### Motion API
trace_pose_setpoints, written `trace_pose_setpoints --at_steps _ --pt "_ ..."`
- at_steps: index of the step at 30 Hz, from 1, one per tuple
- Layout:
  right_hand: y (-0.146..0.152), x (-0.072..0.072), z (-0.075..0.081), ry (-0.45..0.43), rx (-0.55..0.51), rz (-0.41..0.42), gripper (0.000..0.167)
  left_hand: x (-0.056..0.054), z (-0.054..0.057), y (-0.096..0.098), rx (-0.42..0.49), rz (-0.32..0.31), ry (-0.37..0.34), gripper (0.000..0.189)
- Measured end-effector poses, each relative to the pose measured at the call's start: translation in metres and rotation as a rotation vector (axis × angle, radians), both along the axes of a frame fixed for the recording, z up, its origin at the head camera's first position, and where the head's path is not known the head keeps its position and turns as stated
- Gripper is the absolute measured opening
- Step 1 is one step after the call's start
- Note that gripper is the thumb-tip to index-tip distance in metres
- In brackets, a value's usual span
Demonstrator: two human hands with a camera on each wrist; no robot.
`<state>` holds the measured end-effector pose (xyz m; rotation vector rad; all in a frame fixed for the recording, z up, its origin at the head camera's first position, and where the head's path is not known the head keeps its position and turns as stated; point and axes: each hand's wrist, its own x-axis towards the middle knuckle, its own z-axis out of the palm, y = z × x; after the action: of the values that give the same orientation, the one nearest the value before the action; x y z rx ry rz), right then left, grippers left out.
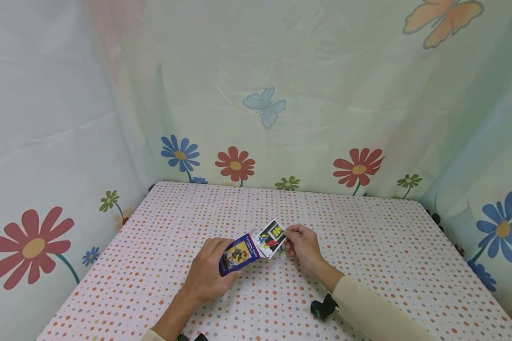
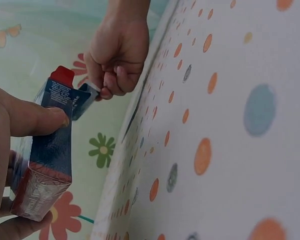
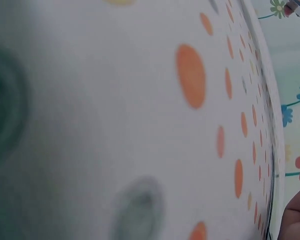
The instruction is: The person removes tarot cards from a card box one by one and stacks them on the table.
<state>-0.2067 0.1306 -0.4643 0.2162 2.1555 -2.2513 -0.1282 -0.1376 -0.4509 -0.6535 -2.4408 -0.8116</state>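
Observation:
My left hand [image 1: 211, 272] grips a dark blue tarot deck box [image 1: 239, 255], its front showing a yellow picture and the words Universal Waite. In the left wrist view the thumb presses one side of the box [image 2: 52, 135], and a red flap [image 2: 63, 76] stands out at its open end. My right hand [image 1: 305, 248] pinches the edge of a white-bordered illustrated card [image 1: 270, 239] right at that end. The card's lower part overlaps the box's mouth. Only part of the right hand [image 3: 297, 220] shows at the lower right of the right wrist view.
A polka-dot cloth [image 1: 175, 227] covers the table under both hands. Curtains [image 1: 307, 118] printed with flowers and butterflies stand behind it and at both sides. A black device [image 1: 324, 308] sits beside the right sleeve.

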Motion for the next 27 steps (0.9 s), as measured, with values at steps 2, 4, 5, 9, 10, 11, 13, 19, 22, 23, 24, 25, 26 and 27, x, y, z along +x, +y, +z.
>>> trace_pose_setpoints --at_steps 2,4,5,9,10,11,13,19,22,23,24,25,26,27 --pt "0.000 -0.001 0.000 0.008 0.032 -0.017 0.012 0.000 0.000 0.000 -0.001 0.002 0.000 0.070" --pt "0.001 -0.002 0.000 0.011 0.064 -0.032 0.013 0.000 -0.001 0.000 -0.004 0.007 0.000 0.070" --pt "0.001 -0.003 0.001 0.011 0.076 -0.036 0.013 0.000 -0.001 0.000 -0.004 0.007 0.000 0.070" --pt "0.004 -0.007 -0.001 0.001 0.089 -0.045 0.015 0.000 -0.001 0.000 -0.004 0.010 -0.001 0.070" --pt "0.005 -0.008 -0.002 0.003 0.091 -0.045 0.015 0.001 -0.001 0.000 -0.004 0.011 -0.001 0.070" --pt "0.006 -0.008 -0.002 0.008 0.100 -0.048 0.015 0.001 0.000 0.001 -0.003 0.010 -0.002 0.070" --pt "0.008 -0.010 -0.002 0.019 0.129 -0.055 0.015 0.001 0.000 0.001 -0.005 0.012 -0.002 0.071" --pt "0.014 -0.018 -0.001 0.070 0.290 -0.067 0.016 0.000 0.000 0.000 -0.004 0.010 -0.002 0.072" --pt "0.016 -0.022 -0.001 0.089 0.347 -0.067 0.016 0.000 0.000 0.000 -0.002 0.007 -0.005 0.071" --pt "0.017 -0.024 -0.001 0.091 0.362 -0.068 0.015 0.000 0.000 0.000 -0.002 0.007 -0.005 0.071" --pt "0.018 -0.025 -0.001 0.092 0.371 -0.066 0.015 0.000 0.000 0.000 -0.002 0.005 -0.004 0.071" --pt "0.018 -0.025 -0.001 0.090 0.378 -0.066 0.015 0.000 0.000 0.000 -0.001 0.004 -0.004 0.071" --pt "0.019 -0.026 -0.002 0.089 0.387 -0.064 0.014 0.000 0.000 0.000 -0.001 0.003 -0.003 0.071" --pt "0.019 -0.026 -0.002 0.091 0.394 -0.061 0.014 0.000 0.000 0.000 -0.001 0.002 -0.002 0.071"
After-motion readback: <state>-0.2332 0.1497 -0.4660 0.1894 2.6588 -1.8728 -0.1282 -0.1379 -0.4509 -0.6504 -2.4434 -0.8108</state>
